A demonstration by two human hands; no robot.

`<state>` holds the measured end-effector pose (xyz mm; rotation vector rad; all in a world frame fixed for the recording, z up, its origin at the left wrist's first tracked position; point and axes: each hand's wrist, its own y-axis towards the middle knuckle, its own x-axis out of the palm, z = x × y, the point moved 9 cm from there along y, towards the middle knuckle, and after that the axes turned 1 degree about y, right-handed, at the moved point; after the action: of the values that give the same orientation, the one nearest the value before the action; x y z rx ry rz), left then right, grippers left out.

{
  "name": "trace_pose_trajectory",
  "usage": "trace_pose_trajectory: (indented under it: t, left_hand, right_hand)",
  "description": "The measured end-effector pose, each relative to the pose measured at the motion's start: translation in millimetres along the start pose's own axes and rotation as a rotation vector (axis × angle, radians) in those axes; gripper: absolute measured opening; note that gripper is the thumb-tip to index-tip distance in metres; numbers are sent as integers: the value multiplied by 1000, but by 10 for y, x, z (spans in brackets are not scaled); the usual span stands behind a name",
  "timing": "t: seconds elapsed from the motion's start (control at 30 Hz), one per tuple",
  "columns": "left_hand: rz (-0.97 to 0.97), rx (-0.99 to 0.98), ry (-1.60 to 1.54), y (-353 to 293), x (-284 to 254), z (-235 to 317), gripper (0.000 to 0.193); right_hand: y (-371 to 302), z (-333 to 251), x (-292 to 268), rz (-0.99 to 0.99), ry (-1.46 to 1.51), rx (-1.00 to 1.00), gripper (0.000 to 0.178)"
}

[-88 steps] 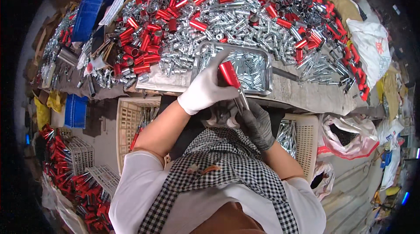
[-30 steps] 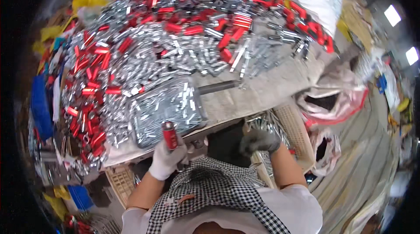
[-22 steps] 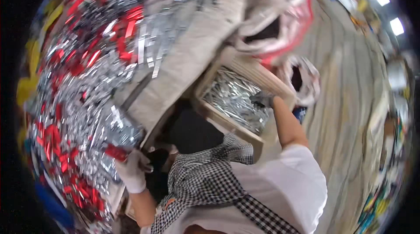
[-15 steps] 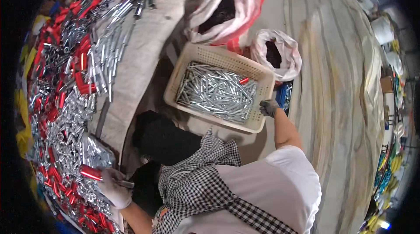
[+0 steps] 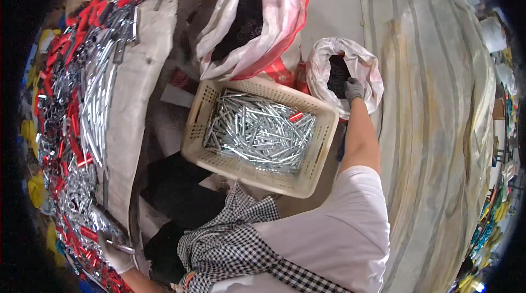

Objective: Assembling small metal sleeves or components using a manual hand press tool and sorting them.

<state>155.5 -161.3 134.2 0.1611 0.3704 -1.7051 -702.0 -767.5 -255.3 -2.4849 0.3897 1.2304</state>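
Note:
At the lower left, my left hand (image 5: 115,253), in a pale glove, is closed around a metal piece (image 5: 127,249) whose silver end sticks out beside the fingers. A red cylinder (image 5: 89,233) shows at the hand's other side; whether it belongs to the same piece I cannot tell. My right hand (image 5: 354,90), in a grey glove, reaches over the near rim of a small white sack (image 5: 370,76). Its fingers are curled at the dark contents (image 5: 338,69), and what they hold, if anything, is hidden. Left of the sack sits a cream plastic basket (image 5: 323,153) of silver rods (image 5: 257,134) with one red piece (image 5: 296,116) among them.
A bigger white and red sack (image 5: 285,24) with dark contents stands behind the basket. Along the left, a worktop (image 5: 129,90) carries heaps of red and silver metal parts (image 5: 71,128). Grey-beige sheeting (image 5: 433,145) with long folds stretches along the right.
My right hand has gone from the basket's right edge up to the small sack's mouth. The left hand, still gripping its metal piece, appears lower and farther left as the whole view has shifted.

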Motion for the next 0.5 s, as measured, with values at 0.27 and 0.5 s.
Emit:
trace_pose_trajectory:
  t: [0.27,0.5]
  left_hand:
    - [-27,-267,-13,90,245,-155,49]
    - [114,-170,50,50,-292,24,34]
  right_hand:
    - [395,1100,952,-410,-527,255,57]
    - [214,1582,1457,-278,-440,288,56]
